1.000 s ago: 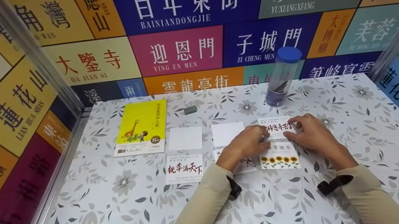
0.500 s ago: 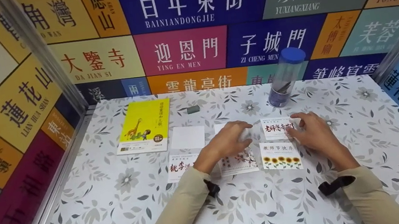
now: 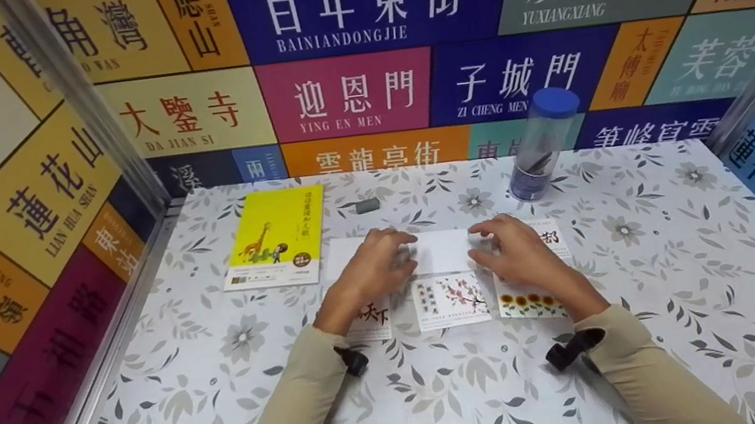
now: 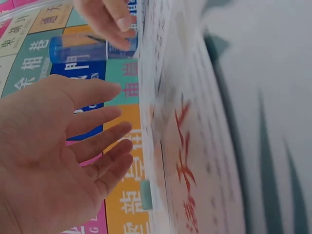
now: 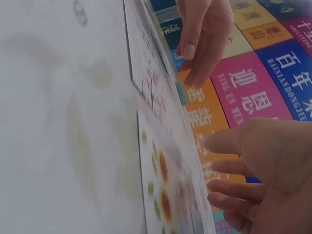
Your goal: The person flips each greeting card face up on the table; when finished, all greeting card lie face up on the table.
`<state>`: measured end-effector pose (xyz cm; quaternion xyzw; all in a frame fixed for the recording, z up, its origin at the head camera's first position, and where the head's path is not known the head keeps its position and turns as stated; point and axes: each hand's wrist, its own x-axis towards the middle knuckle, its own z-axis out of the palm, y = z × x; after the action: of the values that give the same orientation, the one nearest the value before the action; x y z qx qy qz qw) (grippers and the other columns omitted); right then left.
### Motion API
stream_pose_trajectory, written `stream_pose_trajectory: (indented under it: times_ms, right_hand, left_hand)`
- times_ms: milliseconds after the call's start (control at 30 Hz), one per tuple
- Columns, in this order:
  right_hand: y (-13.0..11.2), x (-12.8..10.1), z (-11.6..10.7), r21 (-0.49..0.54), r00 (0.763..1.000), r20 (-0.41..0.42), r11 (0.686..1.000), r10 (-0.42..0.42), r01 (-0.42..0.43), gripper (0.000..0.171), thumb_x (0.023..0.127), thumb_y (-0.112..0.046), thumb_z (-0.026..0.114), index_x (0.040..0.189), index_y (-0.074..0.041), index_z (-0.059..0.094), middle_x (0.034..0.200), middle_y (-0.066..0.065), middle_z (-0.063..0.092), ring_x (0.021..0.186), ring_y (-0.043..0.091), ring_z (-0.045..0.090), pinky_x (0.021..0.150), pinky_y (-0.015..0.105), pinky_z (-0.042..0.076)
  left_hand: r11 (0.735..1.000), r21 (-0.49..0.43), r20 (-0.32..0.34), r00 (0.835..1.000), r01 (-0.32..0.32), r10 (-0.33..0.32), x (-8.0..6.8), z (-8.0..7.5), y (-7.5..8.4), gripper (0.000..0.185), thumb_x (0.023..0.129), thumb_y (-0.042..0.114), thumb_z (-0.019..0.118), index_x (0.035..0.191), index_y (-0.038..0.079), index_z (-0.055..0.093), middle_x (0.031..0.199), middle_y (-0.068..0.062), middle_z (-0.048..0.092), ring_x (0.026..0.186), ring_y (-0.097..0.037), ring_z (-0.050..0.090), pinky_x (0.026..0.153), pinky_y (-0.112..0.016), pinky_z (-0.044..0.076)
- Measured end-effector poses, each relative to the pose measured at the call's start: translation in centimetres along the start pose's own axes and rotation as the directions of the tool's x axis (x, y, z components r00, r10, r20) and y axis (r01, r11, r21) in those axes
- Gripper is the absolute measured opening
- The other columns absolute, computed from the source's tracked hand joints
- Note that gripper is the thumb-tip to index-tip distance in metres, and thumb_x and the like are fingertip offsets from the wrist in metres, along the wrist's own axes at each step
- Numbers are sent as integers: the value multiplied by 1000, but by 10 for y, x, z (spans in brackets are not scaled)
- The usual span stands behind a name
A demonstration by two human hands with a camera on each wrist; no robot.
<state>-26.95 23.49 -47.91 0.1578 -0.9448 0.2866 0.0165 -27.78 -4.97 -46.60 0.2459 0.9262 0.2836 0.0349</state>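
My left hand hovers over the left column of cards, its fingers loosely bent and nothing in them. To its right my right hand is held over the right column, also holding nothing. Between them lies a blank white card, above a blossom card. Partly under the right hand are a sunflower card and a card with red characters. The left hand covers much of another blank card and a second red-character card. Both wrist views show a gap between the fingers and the cards.
A yellow book lies at the back left, with a small grey-green cylinder beside it. At the back right stands a clear, blue-lidded canister. Printed wall panels enclose the floral-patterned table.
Both hands have moved left: the left from the right column, past the middle, to the left column; the right away from the top right card. The blank middle card and blossom card are now uncovered.
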Motion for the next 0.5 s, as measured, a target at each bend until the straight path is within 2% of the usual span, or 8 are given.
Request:
stream_pose_trajectory:
  times_ms: [100, 233, 433, 500]
  right_hand:
    - [-8, 8, 7, 10, 999, 8, 999, -44, 44, 45, 102, -23, 75, 142, -6, 69, 135, 17, 68, 115, 36, 64, 99, 53, 52]
    - [-12, 11, 12, -24, 999, 32, 999, -24, 25, 46, 99, -25, 77, 141, -8, 70, 147, 15, 65, 135, 39, 59, 114, 60, 48]
    - [-11, 6, 15, -23, 996, 93, 1000, 6, -4, 47, 98, -28, 79, 140, -9, 71, 150, 14, 62, 142, 39, 53, 120, 62, 44]
    - [-9, 5, 15, -5, 994, 111, 1000, 0, 0, 48, 99, -28, 79, 142, -9, 70, 152, 15, 59, 144, 39, 50, 122, 63, 41]
  left_hand:
    - [999, 32, -20, 1000, -12, 13, 0, 0, -3, 43, 100, 19, 76, 141, 7, 72, 140, -12, 70, 133, -32, 59, 121, -43, 49]
    - [997, 73, -46, 999, -19, 23, 1, 4, -3, 37, 98, 17, 77, 132, 3, 76, 135, -15, 73, 127, -34, 63, 114, -45, 53]
    - [994, 83, -25, 997, 72, -70, -3, 9, 2, 35, 98, 20, 77, 126, -1, 78, 131, -17, 71, 123, -34, 62, 109, -46, 55]
    - [994, 78, -10, 997, 80, -79, -4, 10, 4, 28, 98, 22, 77, 116, 0, 79, 127, -17, 71, 120, -34, 62, 106, -46, 55]
